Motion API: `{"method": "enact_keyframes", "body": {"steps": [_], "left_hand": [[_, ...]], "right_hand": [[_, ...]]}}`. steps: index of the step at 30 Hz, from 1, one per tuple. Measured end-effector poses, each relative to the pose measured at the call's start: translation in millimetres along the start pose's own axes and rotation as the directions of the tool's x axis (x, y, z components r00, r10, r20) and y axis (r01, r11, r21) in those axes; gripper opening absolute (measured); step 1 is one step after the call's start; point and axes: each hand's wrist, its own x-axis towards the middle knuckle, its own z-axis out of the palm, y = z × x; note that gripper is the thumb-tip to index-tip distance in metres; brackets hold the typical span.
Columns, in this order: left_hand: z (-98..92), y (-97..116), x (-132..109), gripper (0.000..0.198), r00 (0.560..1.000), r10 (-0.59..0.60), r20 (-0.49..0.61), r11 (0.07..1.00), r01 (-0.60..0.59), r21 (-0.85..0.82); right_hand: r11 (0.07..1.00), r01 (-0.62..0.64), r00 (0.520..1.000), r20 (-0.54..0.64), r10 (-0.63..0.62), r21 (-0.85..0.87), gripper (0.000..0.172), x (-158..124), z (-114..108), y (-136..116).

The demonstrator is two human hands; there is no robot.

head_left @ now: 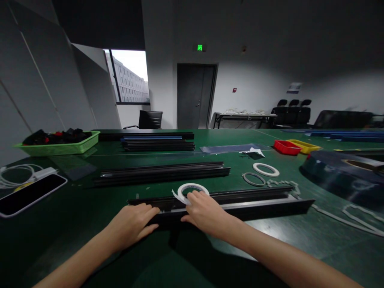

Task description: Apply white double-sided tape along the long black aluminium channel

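Observation:
A long black rail (255,203) lies across the green table in front of me. My left hand (132,224) rests flat on its near left part, fingers stretched along the edge. My right hand (204,212) sits on the rail's middle, its fingers curled round a white tape roll (192,189) that stands on the rail with a loose end sticking out to the left.
More black rails (162,173) and a stack (159,143) lie farther back. A green basket (60,146) of black parts and a phone (30,194) are at the left. Tape rings (265,169), red (286,147) and yellow (304,145) trays and a big blue film roll (342,170) are at the right.

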Motion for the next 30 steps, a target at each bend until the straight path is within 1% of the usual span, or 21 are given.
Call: {"method": "enact_keyframes", "body": {"steps": [2, 5, 7, 10, 12, 14, 16, 18, 22, 26, 28, 30], "left_hand": [[0.0, 0.6, 0.0, 0.030, 1.000, -0.003, 0.002, 1.000, 0.003, -0.002], [-0.6, 1.6, 0.0, 0.030, 1.000, 0.000, 0.008, 1.000, 0.000, 0.004], [-1.2, 1.6, 0.2, 0.030, 1.000, 0.002, 0.008, 1.000, -0.002, 0.008], [-1.6, 1.0, 0.3, 0.030, 1.000, 0.005, 0.003, 1.000, -0.005, 0.001], [-1.6, 0.2, -0.2, 0.031, 1.000, 0.010, 0.008, 1.000, -0.010, -0.003], [-1.2, -0.7, -1.2, 0.031, 1.000, 0.018, 0.017, 1.000, -0.017, -0.002], [-0.8, -1.4, -2.3, 0.031, 1.000, 0.019, 0.023, 1.000, -0.019, 0.000], [-0.4, -1.8, -2.9, 0.031, 1.000, 0.016, 0.023, 1.000, -0.016, 0.002], [0.4, -0.7, -1.6, 0.031, 1.000, 0.011, 0.023, 1.000, -0.011, 0.001], [0.8, 1.0, 0.4, 0.030, 1.000, 0.011, 0.015, 1.000, -0.011, -0.006], [0.7, 1.1, 0.8, 0.030, 1.000, 0.015, 0.007, 1.000, -0.015, -0.017], [0.7, 0.9, 0.9, 0.030, 1.000, 0.018, 0.001, 0.999, -0.018, -0.028]], "right_hand": [[1.000, 0.014, 1.000, -0.012, -0.014, 0.004, 0.037, 1.0, 5.2, -0.3], [1.000, 0.013, 1.000, -0.005, -0.013, 0.010, 0.038, 1.0, 5.4, 1.6], [1.000, 0.003, 1.000, 0.016, -0.003, 0.009, 0.038, 0.0, 1.1, 3.3], [1.000, -0.026, 0.996, 0.084, 0.025, 0.012, 0.038, -3.3, -9.7, 5.5], [0.997, -0.080, 0.984, 0.162, 0.079, -0.001, 0.037, -6.3, -17.8, 6.5], [0.989, -0.147, 0.965, 0.215, 0.149, -0.026, 0.034, -9.2, -24.7, 6.9], [0.980, -0.196, 0.949, 0.244, 0.200, -0.041, 0.034, -11.1, -29.5, 7.1], [0.976, -0.211, 0.943, 0.253, 0.215, -0.045, 0.034, -12.1, -31.7, 7.6], [0.987, -0.151, 0.967, 0.202, 0.158, -0.052, 0.039, -10.8, -27.1, 10.8], [0.999, -0.041, 0.996, 0.082, 0.042, -0.005, 0.049, -5.5, -13.9, 11.2], [1.000, 0.008, 0.999, 0.040, -0.009, 0.021, 0.049, -2.7, -7.9, 8.8], [0.999, 0.040, 0.999, 0.028, -0.041, 0.029, 0.046, -0.9, -4.2, 5.8]]}}
